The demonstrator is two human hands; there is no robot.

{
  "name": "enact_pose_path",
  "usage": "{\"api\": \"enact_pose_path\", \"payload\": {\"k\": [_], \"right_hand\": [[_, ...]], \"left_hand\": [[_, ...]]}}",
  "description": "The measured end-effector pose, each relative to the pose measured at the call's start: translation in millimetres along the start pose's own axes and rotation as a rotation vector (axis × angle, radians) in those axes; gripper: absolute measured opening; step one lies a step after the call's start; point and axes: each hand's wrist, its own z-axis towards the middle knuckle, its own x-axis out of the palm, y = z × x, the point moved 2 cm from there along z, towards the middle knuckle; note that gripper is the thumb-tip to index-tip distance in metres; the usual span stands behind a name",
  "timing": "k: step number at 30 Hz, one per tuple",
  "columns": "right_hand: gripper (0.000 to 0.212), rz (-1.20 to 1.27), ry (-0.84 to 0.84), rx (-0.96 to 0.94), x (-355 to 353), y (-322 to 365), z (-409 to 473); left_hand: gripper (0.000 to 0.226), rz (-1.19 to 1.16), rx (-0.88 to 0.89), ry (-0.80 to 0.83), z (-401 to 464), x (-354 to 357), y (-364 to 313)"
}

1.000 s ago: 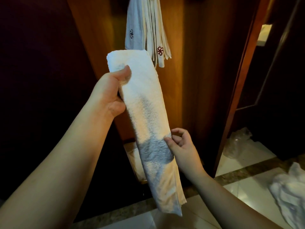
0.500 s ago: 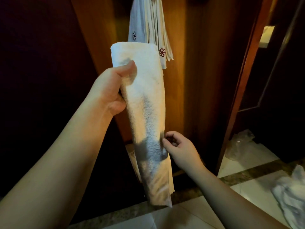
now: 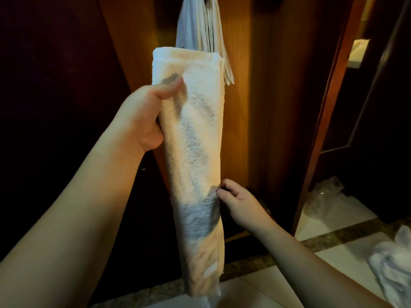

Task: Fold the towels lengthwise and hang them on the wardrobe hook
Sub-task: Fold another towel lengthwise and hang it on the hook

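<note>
While the left hand [image 3: 142, 121] grips the folded towel [image 3: 195, 152] near its top and the right hand [image 3: 239, 204] pinches its edge, hanging it beside the hung towels [image 3: 204, 30] seems next.

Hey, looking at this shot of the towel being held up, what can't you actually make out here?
- Wardrobe hook: head view, above the top edge; only the hanging towels show.
- Left hand fingers: behind the folded towel; only the thumb shows.
- Right hand grip: fingertips meet the towel's edge in shadow, so a pinch is unclear.
- Crumpled cloth on the floor: cut by the right edge.
</note>
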Motion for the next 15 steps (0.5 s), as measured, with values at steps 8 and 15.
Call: {"api": "enact_pose_path", "payload": {"k": [8,15], "right_hand": [[0.012,0.042,-0.042,-0.031,2,1,-5],[0.022,0.114,-0.093,-0.1,-3,2,-7]], "left_hand": [[0.019,-0.11,-0.064,-0.079,6,-12,-1],[0.022,-0.209,-0.071,-0.106,9,-20,-3]]}}
